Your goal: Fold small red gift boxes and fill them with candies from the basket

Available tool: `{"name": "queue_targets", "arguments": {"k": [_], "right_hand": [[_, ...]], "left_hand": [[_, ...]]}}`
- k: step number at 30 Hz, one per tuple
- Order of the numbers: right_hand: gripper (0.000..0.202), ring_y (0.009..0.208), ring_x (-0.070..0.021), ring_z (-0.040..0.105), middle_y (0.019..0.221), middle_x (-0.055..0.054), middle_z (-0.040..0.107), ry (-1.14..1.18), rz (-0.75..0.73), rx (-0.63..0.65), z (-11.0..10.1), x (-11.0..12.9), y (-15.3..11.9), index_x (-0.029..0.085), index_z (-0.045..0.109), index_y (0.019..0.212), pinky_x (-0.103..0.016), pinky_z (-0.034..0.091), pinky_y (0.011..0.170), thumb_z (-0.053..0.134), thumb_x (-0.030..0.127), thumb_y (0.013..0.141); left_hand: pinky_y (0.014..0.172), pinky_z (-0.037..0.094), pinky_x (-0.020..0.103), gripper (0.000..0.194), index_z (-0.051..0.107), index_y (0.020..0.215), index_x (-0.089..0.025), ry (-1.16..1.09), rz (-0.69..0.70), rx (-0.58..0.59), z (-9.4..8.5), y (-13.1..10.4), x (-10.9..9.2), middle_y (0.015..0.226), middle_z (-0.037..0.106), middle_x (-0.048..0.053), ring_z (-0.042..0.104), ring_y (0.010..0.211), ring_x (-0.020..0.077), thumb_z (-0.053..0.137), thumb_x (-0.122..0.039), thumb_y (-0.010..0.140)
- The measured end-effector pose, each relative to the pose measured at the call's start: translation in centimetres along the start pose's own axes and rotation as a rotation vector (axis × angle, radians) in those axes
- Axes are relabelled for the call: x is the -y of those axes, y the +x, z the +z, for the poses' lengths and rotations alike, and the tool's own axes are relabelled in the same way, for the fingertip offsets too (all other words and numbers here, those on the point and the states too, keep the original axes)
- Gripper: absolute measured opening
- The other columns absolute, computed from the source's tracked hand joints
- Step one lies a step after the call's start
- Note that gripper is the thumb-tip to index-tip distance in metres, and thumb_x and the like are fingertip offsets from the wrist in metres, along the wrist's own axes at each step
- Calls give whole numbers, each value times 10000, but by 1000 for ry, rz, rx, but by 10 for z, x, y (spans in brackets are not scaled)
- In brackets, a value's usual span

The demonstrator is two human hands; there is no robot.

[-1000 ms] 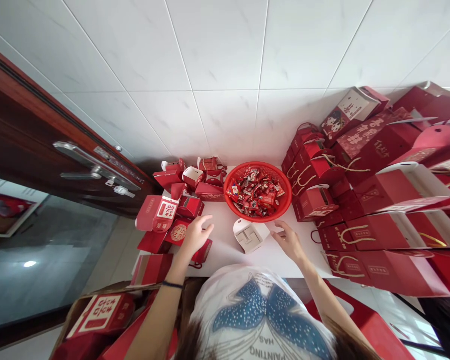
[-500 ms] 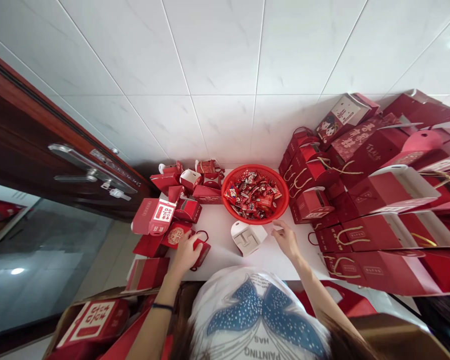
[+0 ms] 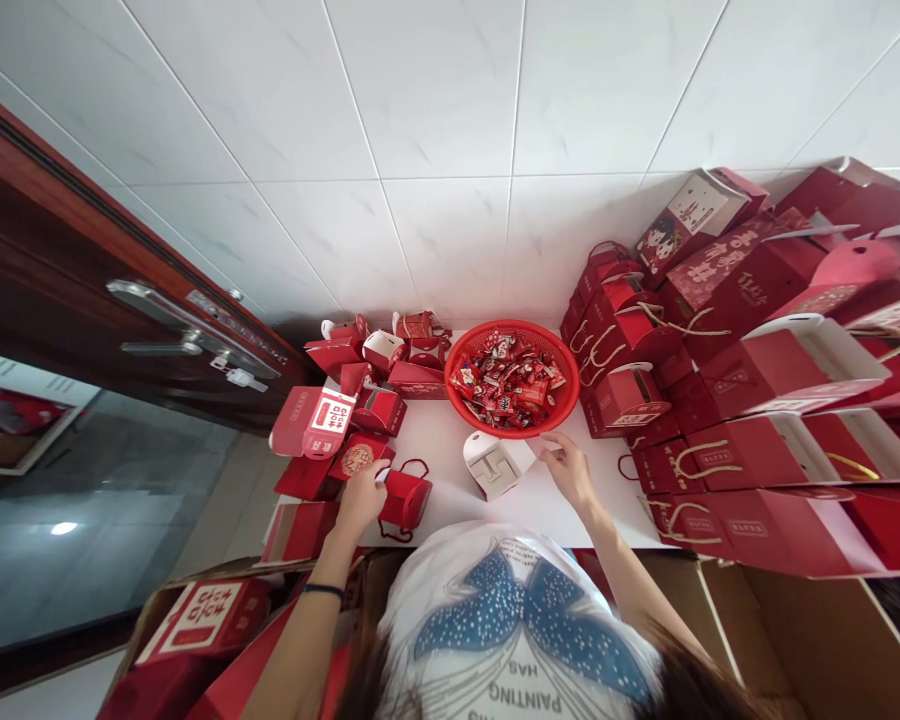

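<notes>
My left hand [image 3: 361, 497] is at the left of the white table, its fingers closed at the edge of a small red box with a dark cord handle [image 3: 405, 499]. My right hand [image 3: 566, 467] pinches the right flap of a white-lined open box [image 3: 493, 468], which sits in front of a red basket [image 3: 571, 394] of wrapped candies [image 3: 511, 385]. A red box with a round gold pattern [image 3: 358, 455] lies just behind my left hand.
Red gift boxes with rope handles [image 3: 727, 465] are stacked at the right. Small red boxes [image 3: 418, 379] crowd the back left. A dark wooden door [image 3: 82, 270] stands at the left, and cardboard cartons [image 3: 810, 630] are below the table.
My left hand has shifted off the top of the small corded box to its left edge, and more of that box shows. My right hand has moved left onto the white flap.
</notes>
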State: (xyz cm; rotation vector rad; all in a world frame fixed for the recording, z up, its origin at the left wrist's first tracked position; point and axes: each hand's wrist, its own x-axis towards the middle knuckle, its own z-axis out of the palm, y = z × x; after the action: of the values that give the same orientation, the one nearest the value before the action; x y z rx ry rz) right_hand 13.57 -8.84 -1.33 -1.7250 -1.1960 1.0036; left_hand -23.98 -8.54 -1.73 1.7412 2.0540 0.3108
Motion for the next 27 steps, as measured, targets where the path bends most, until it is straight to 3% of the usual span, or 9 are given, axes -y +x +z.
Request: {"name": "queue_targets", "arguments": {"k": [4, 10, 13, 17, 22, 27], "right_hand": [[431, 742, -224, 684, 820, -90, 731, 3, 13, -7, -3, -3, -6, 160, 699, 1044, -348, 541, 752, 544, 400, 722], [449, 760, -223, 687, 903, -105, 730, 9, 44, -44, -5, -4, -8, 142, 673, 1090, -360, 542, 767, 543, 413, 756], [461, 849, -219, 681, 1079, -130, 709, -2, -85, 0, 0, 2, -9, 156, 675, 1151, -362, 549, 799, 556, 436, 804], [352, 1150, -262, 610, 1285, -122, 634, -148, -316, 136, 14, 6, -15, 232, 734, 1107, -428, 488, 997, 606, 428, 845], [258, 1230, -304, 579, 1294, -134, 638, -351, -373, 224, 32, -7, -19, 244, 765, 1055, -500, 455, 1044, 627, 351, 865], [267, 1256, -295, 573, 1313, -120, 634, -446, -425, 285, 41, -20, -24, 255, 764, 1056, -487, 448, 1071, 722, 319, 800]], "left_hand": [[956, 546, 380, 419, 730, 1032, -218, -110, 7, -16, -5, 3, -8, 1102, 762, 79, 708, 1045, 276, 504, -99, 701], [991, 529, 394, 412, 691, 1106, -185, -252, 24, -76, -6, 8, -38, 1160, 738, 94, 681, 1100, 266, 464, -139, 765], [979, 534, 375, 430, 669, 1133, -173, -292, 25, -90, 1, 9, -47, 1162, 734, 106, 686, 1094, 251, 468, -107, 758], [942, 548, 360, 461, 664, 1121, -212, -305, 43, -79, 11, 5, -48, 1130, 749, 72, 706, 1044, 230, 483, -68, 722], [922, 553, 359, 327, 732, 825, -220, -288, 86, 3, 13, -1, -44, 994, 783, 54, 725, 970, 231, 452, -77, 732], [883, 567, 351, 373, 766, 882, -217, -262, 36, -60, 6, 5, -38, 991, 790, 59, 732, 946, 244, 456, -91, 715]]}}
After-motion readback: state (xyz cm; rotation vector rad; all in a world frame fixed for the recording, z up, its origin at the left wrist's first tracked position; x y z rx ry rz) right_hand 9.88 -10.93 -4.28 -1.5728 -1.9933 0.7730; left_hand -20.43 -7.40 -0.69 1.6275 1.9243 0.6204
